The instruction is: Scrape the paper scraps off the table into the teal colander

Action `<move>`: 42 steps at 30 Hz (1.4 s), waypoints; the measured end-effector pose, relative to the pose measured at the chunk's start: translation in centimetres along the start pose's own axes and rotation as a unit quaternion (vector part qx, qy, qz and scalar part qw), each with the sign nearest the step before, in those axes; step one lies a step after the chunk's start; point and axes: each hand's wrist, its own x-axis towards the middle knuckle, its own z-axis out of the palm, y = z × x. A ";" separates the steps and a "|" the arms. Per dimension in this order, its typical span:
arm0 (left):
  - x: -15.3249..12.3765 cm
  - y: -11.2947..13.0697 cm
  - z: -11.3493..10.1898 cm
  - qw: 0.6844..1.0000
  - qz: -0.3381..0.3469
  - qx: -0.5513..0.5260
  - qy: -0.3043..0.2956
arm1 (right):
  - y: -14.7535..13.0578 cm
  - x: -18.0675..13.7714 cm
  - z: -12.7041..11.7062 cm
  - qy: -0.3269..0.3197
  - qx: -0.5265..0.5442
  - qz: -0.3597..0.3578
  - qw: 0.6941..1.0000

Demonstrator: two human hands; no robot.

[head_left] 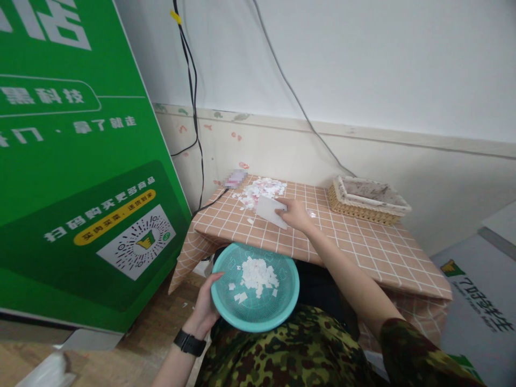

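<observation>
My left hand grips the rim of a teal plastic basket bowl, held below the table's front edge over my lap. A heap of small white paper scraps lies inside it. My right hand reaches over the table and holds a white card on edge against the cloth. Just beyond the card lies a scattered pile of white and pink paper scraps.
The small table wears a pink checked cloth. A wicker tray with a stained white liner stands at its back right. A big green sign board leans at the left. Black cables hang down the wall.
</observation>
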 end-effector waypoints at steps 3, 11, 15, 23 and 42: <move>-0.1 0.1 0.2 1.000 0.008 -0.003 0.010 | -0.1 0.2 -0.2 -0.017 0.038 -0.016 0.999; 0.1 0.1 0.0 1.000 0.010 -0.002 0.006 | -0.2 0.1 -0.3 -0.010 0.007 -0.009 1.000; 0.0 0.1 0.0 1.000 0.006 -0.004 0.003 | -0.2 0.2 -0.4 0.004 0.014 -0.007 1.000; -0.2 0.2 0.3 1.000 0.004 -0.001 0.010 | -1.1 -0.8 -0.3 -0.025 0.019 -0.042 0.999; -0.5 0.3 0.6 1.000 0.003 0.002 0.008 | -1.8 -1.3 0.1 -0.032 0.032 -0.023 0.999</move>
